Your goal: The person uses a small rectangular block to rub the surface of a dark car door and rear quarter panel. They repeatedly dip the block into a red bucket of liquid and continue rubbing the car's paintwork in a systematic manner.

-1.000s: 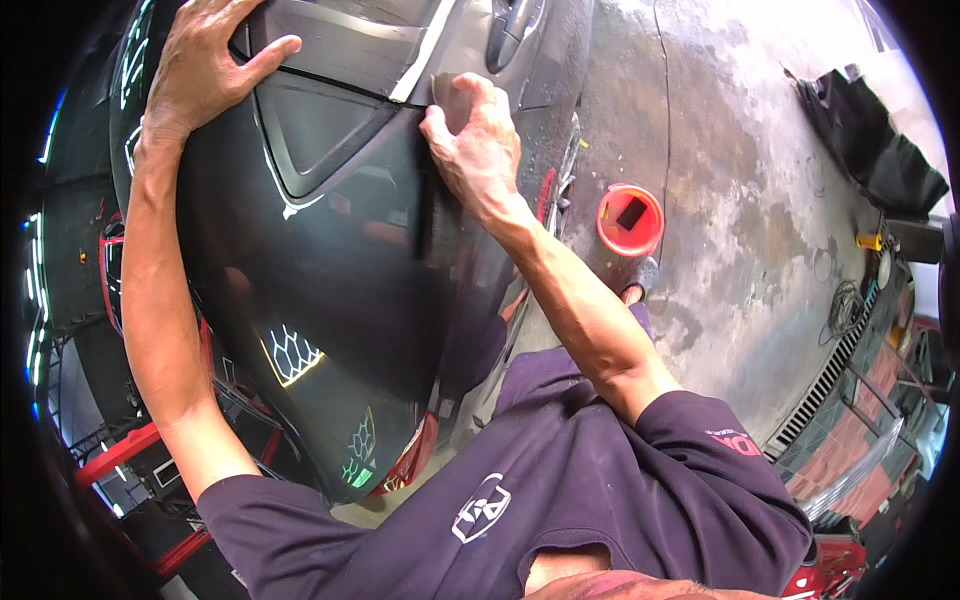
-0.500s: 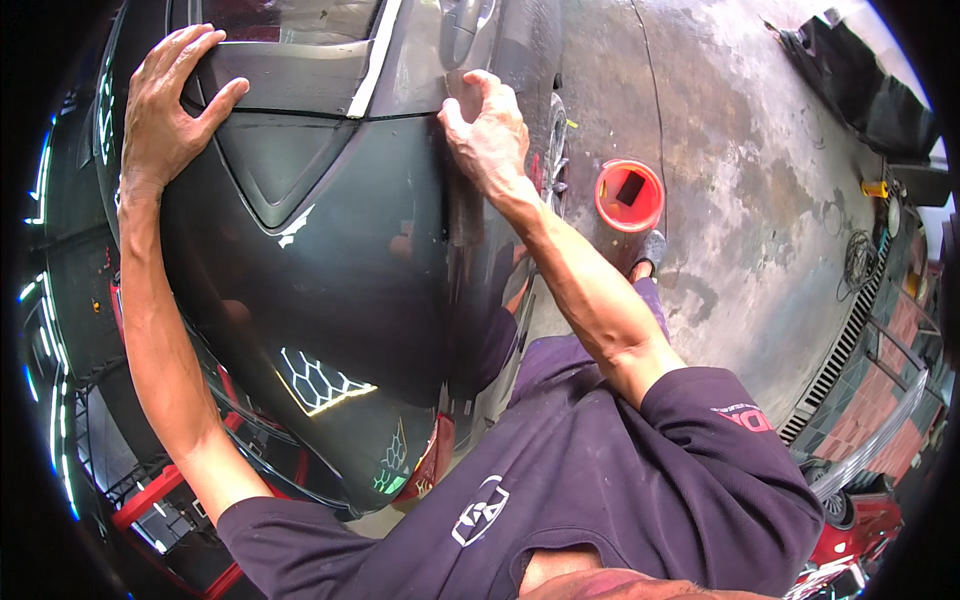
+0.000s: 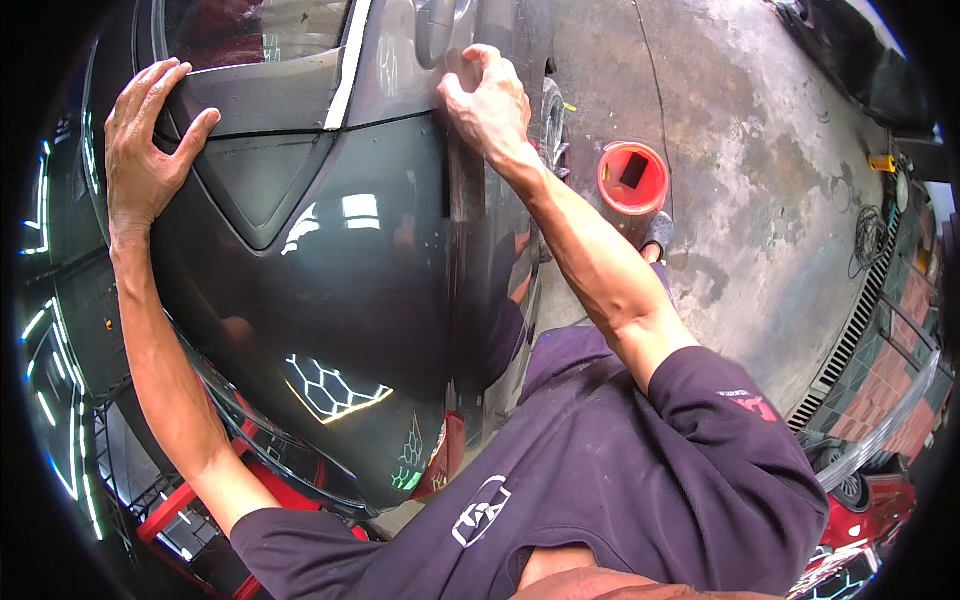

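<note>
The dark, glossy rear side of a car [image 3: 350,290] lies before me, with a side window [image 3: 290,30] and a triangular trim panel [image 3: 255,190]. My left hand [image 3: 150,145] rests on the car beside the window's lower edge, fingers stretched and thumb spread, holding nothing. On the right flank, below the door handle [image 3: 435,30], my right hand [image 3: 490,105] is against a dull grey body panel. Its fingers are curled, with thumb and forefinger a little apart. Whatever may be under them is hidden.
A red bucket [image 3: 633,180] with a dark rectangular piece inside stands on the stained concrete floor [image 3: 740,200], right of the car. My shoe [image 3: 658,233] is close to it. A drain grating [image 3: 850,340] and a coiled cable [image 3: 872,235] lie farther right.
My right hand has slid slightly farther along the car's side toward the door handle. My left hand stays at the window's edge. The whole view has shifted a little.
</note>
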`<state>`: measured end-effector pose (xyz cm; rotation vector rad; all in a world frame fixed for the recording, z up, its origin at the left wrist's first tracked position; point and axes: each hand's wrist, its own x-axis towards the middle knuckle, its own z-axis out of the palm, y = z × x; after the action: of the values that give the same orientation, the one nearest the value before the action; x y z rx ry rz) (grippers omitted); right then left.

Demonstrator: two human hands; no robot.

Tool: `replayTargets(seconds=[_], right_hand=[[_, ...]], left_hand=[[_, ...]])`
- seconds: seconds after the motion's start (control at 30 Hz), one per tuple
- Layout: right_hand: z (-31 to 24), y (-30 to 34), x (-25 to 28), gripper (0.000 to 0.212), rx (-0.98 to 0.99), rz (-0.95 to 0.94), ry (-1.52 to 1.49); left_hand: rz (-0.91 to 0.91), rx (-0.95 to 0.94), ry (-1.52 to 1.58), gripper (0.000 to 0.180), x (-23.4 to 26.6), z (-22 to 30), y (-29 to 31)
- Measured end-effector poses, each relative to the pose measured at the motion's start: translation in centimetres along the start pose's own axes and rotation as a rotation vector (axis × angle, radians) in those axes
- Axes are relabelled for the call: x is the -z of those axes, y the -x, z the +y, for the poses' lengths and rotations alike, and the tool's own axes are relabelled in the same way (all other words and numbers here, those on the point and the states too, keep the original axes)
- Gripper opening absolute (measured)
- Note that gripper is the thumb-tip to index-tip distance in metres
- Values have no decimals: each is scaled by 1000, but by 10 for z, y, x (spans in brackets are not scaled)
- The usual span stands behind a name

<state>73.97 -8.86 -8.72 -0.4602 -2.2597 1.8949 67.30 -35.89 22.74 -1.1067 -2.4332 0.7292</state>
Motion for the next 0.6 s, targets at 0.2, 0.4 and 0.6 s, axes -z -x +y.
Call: replayTargets(seconds=[0.2, 0.4, 0.6], right_hand=[[-2, 32, -7, 49, -6, 22, -24], [3, 8, -5, 55, -34, 16, 8], [10, -53, -8, 47, 26, 70, 36]], left_hand=[[-27, 14, 8, 59, 3, -1, 4], [-32, 3, 11, 58, 0, -1, 1], [-46, 5, 12, 59, 5, 0, -1]])
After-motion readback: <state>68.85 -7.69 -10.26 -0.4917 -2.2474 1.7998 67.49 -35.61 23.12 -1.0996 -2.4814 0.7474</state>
